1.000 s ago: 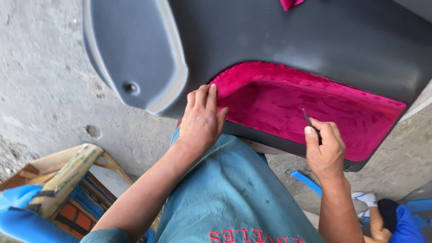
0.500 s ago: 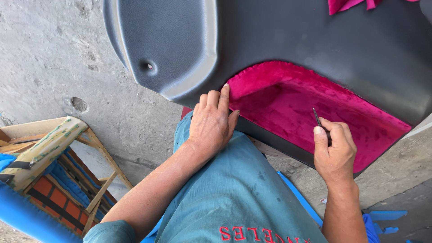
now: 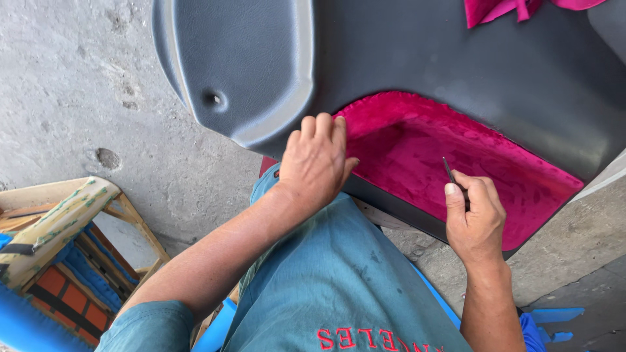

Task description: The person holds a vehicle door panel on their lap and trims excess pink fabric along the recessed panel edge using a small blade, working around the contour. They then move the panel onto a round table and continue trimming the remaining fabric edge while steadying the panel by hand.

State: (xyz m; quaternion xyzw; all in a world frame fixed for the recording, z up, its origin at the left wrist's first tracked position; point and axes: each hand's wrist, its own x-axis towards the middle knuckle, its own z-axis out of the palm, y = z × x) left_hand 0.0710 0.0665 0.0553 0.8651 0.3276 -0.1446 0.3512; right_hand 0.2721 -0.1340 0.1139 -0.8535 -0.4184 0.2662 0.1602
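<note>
Panel: a dark grey moulded plastic door panel lies across the person's lap, over the concrete floor.
Lining: bright pink velvet fabric fills the panel's recess.
Left hand: the left hand is released, pressed flat at the recess's left edge, fingers touching the pink fabric.
Right hand: the right hand is clenched around a thin dark metal tool, its tip on the fabric.
Nearby: a worn wooden chair frame stands at lower left.

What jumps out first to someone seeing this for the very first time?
The bright pink fabric lining the recess of a dark grey panel catches the eye, centre right. The left hand presses flat on the fabric's left edge, while the right hand holds a thin dark tool against it.
</note>
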